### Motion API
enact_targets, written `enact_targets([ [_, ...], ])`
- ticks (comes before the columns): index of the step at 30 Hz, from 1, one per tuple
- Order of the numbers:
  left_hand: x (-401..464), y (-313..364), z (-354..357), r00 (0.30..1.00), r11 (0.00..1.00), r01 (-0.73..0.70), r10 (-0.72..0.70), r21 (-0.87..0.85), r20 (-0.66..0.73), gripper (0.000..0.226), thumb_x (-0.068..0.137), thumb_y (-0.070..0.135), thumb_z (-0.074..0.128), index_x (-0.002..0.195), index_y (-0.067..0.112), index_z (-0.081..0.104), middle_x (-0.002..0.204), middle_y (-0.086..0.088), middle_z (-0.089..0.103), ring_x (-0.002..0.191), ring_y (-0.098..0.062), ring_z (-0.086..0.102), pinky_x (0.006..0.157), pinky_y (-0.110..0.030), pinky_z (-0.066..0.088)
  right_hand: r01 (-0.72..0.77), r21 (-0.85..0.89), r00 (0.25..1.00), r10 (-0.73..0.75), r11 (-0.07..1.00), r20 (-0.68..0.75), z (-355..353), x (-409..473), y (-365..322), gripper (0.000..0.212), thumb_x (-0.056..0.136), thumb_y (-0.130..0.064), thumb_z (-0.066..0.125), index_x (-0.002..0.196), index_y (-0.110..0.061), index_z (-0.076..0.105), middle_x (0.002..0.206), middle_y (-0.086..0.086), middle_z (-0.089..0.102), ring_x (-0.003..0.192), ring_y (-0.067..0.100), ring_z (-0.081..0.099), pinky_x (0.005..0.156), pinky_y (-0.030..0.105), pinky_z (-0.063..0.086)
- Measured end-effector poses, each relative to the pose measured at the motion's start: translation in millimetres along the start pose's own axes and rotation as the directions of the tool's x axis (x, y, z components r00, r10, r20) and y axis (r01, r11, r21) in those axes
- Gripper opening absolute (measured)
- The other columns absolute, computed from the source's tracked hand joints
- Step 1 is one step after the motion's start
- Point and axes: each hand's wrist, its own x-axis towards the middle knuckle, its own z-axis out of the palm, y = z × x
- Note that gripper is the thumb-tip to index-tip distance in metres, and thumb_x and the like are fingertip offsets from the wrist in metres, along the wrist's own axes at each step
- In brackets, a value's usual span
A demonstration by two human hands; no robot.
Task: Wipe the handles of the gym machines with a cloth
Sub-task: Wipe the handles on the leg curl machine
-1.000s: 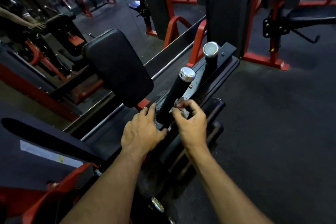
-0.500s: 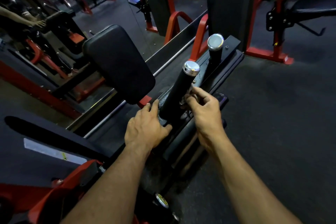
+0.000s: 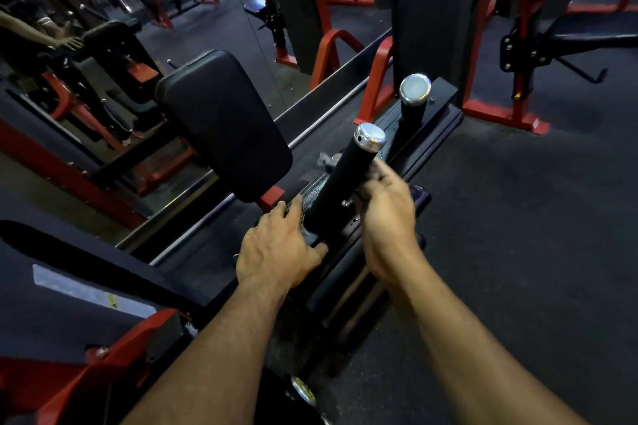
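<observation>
Two black handles rise from the dark base of the machine, each capped with a shiny metal end. The near handle (image 3: 340,179) leans up and away from the person, its cap (image 3: 371,137) catching the light; the far handle (image 3: 411,114) stands behind it, nearer the far edge of the base (image 3: 438,121), and nothing touches it. A grey cloth (image 3: 326,160) shows as a crumpled scrap just left of the near handle, below the cap, pressed against the grip. The right hand (image 3: 386,214) is at the right side of the same handle, fingers curled toward the grip; it is blurred, and I cannot tell for certain how much of the cloth it holds, though the cloth seems to pass round behind the handle to those fingers. The left hand (image 3: 279,248) lies flat on the base at the foot of the near handle, fingers straight, thumb stretched out toward the handle's bottom. The two hands are apart, one on each side of the handle.

Left of the handles a big black pad (image 3: 224,124) sits on a red frame. A mirror (image 3: 103,45) runs along the left wall. Red frames (image 3: 500,114) of other machines stand behind on the dark floor (image 3: 518,235). A black seat (image 3: 51,286) with a pale sticker lies at the lower left corner of view.
</observation>
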Motion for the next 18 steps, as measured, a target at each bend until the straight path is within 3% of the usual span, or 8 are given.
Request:
enact_targets([
  [3, -0.3, 0.4, -0.5, 1.000, 1.000, -0.006, 0.006, 0.002, 0.000, 0.099, 0.082, 0.073, 0.059, 0.160, 0.031, 0.017, 0.160, -0.001, 0.039, 0.139, -0.025, 0.045, 0.103, -0.046, 0.047, -0.026, 0.277, 0.999, 0.013, 0.960, 0.049, 1.2, 8.4, -18.2, 0.030, 0.093, -0.003, 0.036, 0.102, -0.002, 0.065, 0.101, 0.023, 0.064, 0.098, 0.032, 0.060, 0.087, 0.036, 0.048],
  [5, -0.5, 0.9, -0.3, 1.000, 1.000, -0.011, 0.011, 0.005, -0.006, 0.098, 0.082, 0.072, 0.059, 0.160, 0.030, 0.017, 0.159, -0.002, 0.039, 0.139, -0.025, 0.046, 0.103, -0.046, 0.047, -0.060, 0.365, 0.992, 0.013, 0.929, 0.129, 4.5, 10.3, -26.0, 0.041, 0.095, -0.016, 0.034, 0.112, 0.006, 0.064, 0.102, 0.025, 0.062, 0.097, 0.031, 0.058, 0.089, 0.037, 0.047],
  [7, 0.7, -0.1, 0.0, 1.000, 1.000, -0.012, 0.012, -0.001, -0.005, 0.097, 0.082, 0.072, 0.059, 0.160, 0.031, 0.018, 0.159, -0.003, 0.040, 0.138, -0.026, 0.047, 0.102, -0.046, 0.047, -0.050, 0.313, 0.988, 0.000, 0.949, 0.157, 10.1, 19.3, -34.1, 0.055, 0.105, -0.029, 0.028, 0.116, 0.009, 0.066, 0.098, 0.022, 0.066, 0.088, 0.028, 0.061, 0.091, 0.043, 0.050],
  [10, 0.6, -0.1, 1.9, 1.000, 1.000, -0.009, 0.009, 0.008, -0.014, 0.096, 0.082, 0.073, 0.058, 0.159, 0.032, 0.018, 0.157, -0.001, 0.041, 0.137, -0.025, 0.048, 0.100, -0.046, 0.048, -0.003, 0.263, 0.988, -0.037, 0.965, 0.148, 16.1, 30.7, -37.1, 0.070, 0.108, -0.048, 0.025, 0.103, 0.003, 0.073, 0.082, 0.014, 0.065, 0.078, 0.026, 0.057, 0.093, 0.058, 0.049],
  [14, 0.9, -1.0, 2.5, 1.000, 1.000, -0.002, 0.002, -0.002, -0.013, 0.098, 0.081, 0.073, 0.059, 0.160, 0.031, 0.018, 0.159, 0.000, 0.039, 0.138, -0.025, 0.047, 0.102, -0.046, 0.047, 0.040, 0.288, 0.994, -0.066, 0.957, 0.083, 14.7, 19.1, -11.9, 0.062, 0.109, -0.042, 0.027, 0.097, -0.004, 0.074, 0.083, 0.013, 0.068, 0.081, 0.021, 0.062, 0.083, 0.041, 0.048],
  [16, 0.8, -0.9, 2.4, 1.000, 1.000, -0.004, 0.004, -0.002, -0.014, 0.099, 0.081, 0.073, 0.059, 0.160, 0.031, 0.018, 0.159, -0.001, 0.039, 0.138, -0.025, 0.046, 0.103, -0.046, 0.047, 0.036, 0.338, 0.997, -0.055, 0.941, 0.047, 16.4, 17.6, -1.6, 0.057, 0.109, -0.039, 0.029, 0.103, 0.000, 0.070, 0.087, 0.013, 0.068, 0.080, 0.019, 0.063, 0.079, 0.031, 0.051],
  [18, 0.9, -0.7, 1.9, 1.000, 1.000, -0.005, 0.005, -0.001, -0.010, 0.099, 0.080, 0.072, 0.060, 0.160, 0.030, 0.018, 0.158, -0.001, 0.040, 0.138, -0.025, 0.047, 0.103, -0.046, 0.048, 0.012, 0.354, 1.000, -0.020, 0.935, 0.021, 19.9, 18.9, 5.1, 0.055, 0.109, -0.035, 0.029, 0.103, 0.005, 0.067, 0.084, 0.013, 0.067, 0.075, 0.019, 0.063, 0.075, 0.031, 0.052],
])
